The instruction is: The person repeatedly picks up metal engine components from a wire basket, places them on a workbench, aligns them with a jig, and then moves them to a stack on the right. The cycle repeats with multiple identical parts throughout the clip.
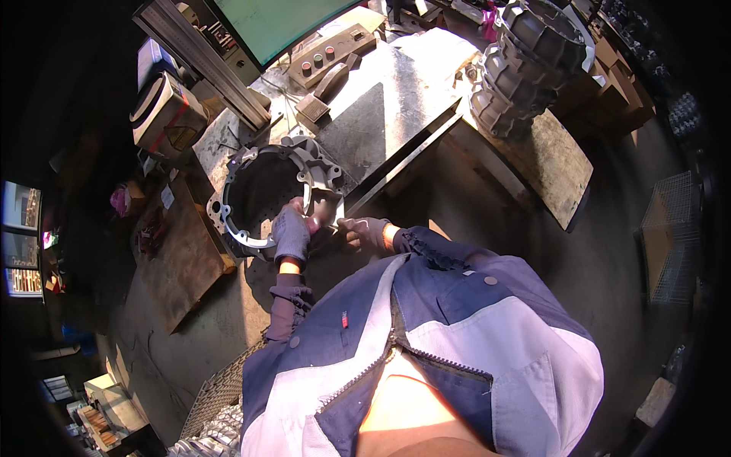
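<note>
A large ring-shaped cast-metal housing (316,164), with bolt lugs round its rim and a wide round opening, sits at the near left corner of the bench. My left hand (291,231), in a grey-blue knitted glove, is closed on the near part of its rim. At the housing's near right edge is my right hand (367,232), also gloved, its fingers curled against the metal. Deep shadow between the hands hides the fingertips and the housing's underside.
The steel worktop (373,129) stretches away to a control box with buttons (329,57) and a screen (278,23). An upright metal profile (205,65) rises at the left. Stacked cast housings (525,68) stand on a board at the right. A wooden board (179,259) lies lower left.
</note>
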The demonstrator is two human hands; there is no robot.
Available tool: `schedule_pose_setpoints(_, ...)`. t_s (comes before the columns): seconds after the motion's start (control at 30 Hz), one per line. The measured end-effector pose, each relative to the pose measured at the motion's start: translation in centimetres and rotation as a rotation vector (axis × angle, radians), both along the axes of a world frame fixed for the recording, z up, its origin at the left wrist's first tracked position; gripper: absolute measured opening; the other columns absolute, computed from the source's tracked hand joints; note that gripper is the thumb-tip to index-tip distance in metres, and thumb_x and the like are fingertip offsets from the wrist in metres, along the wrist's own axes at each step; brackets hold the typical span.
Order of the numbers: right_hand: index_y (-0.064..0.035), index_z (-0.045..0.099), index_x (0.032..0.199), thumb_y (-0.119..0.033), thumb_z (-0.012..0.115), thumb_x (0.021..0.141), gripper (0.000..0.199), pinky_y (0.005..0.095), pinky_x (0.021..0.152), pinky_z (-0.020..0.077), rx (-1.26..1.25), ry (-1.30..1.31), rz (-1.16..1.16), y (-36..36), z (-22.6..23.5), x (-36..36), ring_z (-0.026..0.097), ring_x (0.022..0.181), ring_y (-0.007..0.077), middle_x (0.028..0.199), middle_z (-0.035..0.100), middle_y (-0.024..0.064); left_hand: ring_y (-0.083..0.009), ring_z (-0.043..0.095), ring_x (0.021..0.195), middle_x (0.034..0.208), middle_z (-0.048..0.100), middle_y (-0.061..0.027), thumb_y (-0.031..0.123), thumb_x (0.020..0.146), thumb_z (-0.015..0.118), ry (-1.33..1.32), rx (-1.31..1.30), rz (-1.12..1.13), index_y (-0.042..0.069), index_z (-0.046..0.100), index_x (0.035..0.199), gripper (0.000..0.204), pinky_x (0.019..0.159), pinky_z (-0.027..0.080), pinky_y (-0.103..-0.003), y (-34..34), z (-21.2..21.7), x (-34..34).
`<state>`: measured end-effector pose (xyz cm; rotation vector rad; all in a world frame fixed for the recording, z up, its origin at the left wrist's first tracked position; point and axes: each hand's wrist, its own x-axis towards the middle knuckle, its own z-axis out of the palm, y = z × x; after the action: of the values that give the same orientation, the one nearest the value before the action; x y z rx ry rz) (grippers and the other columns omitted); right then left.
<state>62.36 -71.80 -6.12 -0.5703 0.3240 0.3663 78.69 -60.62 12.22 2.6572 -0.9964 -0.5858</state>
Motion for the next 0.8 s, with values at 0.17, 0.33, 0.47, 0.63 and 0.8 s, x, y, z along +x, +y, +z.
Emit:
schedule_pose_setpoints(0.17,-0.0149,0.063,0.123,-0.034,0.054,0.097,0.033,0.0311,0.080,0.0472,-0.518,0.080,-0.013,1.4,1.7,0.7,0.055,0.086,0.0111,0.102,0.061,-0.0001,-0.0311,0.068,0.095,0.099,0.071,-0.0133,0.039,0.073,0.077,-0.067,0.112,-0.010,0.012,0.066,0.099,0.039,0.081,0.053,-0.042,-0.6,-0.5,0.0)
schedule_pose_setpoints(0.33,-0.0066,0.063,0.118,-0.015,0.068,0.091,0.029,0.0275,0.080,0.0522,-0.529,-0.102,-0.042,2.0,3.5,0.6,0.058,0.085,0.0101,0.095,0.065,0.0028,-0.0303,0.065,0.106,0.105,0.070,-0.0142,0.049,0.079,0.068,-0.102,0.066,-0.009,0.011,0.067,0.102,0.045,0.092,0.048,-0.040,-0.5,0.7,-0.8)
schedule_pose_setpoints(0.47,-0.0097,0.064,0.115,-0.017,0.067,0.092,0.024,0.0292,0.079,0.0511,-0.588,-0.228,-0.009,1.9,4.0,0.6,0.061,0.087,0.0126,0.096,0.067,0.0030,-0.0294,0.067,0.101,0.102,0.070,-0.0139,0.045,0.080,0.069,-0.009,0.133,0.024,0.009,0.066,0.099,0.041,0.091,0.048,-0.041,-0.5,1.9,-0.7)
schedule_pose_setpoints(0.63,-0.0080,0.061,0.113,-0.035,0.056,0.098,0.031,0.0403,0.082,0.0529,0.166,0.357,-0.107,1.8,3.6,1.2,0.067,0.094,0.0241,0.101,0.069,0.0089,-0.0297,0.067,0.099,0.100,0.070,-0.0138,0.039,0.076,0.070,0.020,0.069,0.006,0.009,0.067,0.096,0.036,0.091,0.048,-0.040,-0.6,2.4,-0.4)
schedule_pose_setpoints(0.8,-0.0078,0.061,0.105,-0.031,0.054,0.099,0.025,0.0370,0.081,0.0506,-0.082,0.179,-0.077,1.8,6.0,1.3,0.063,0.094,0.0234,0.097,0.065,0.0078,-0.0294,0.066,0.102,0.104,0.070,-0.0127,0.042,0.079,0.069,0.074,0.121,-0.005,0.010,0.068,0.103,0.040,0.092,0.048,-0.041,-0.8,2.1,-0.2)
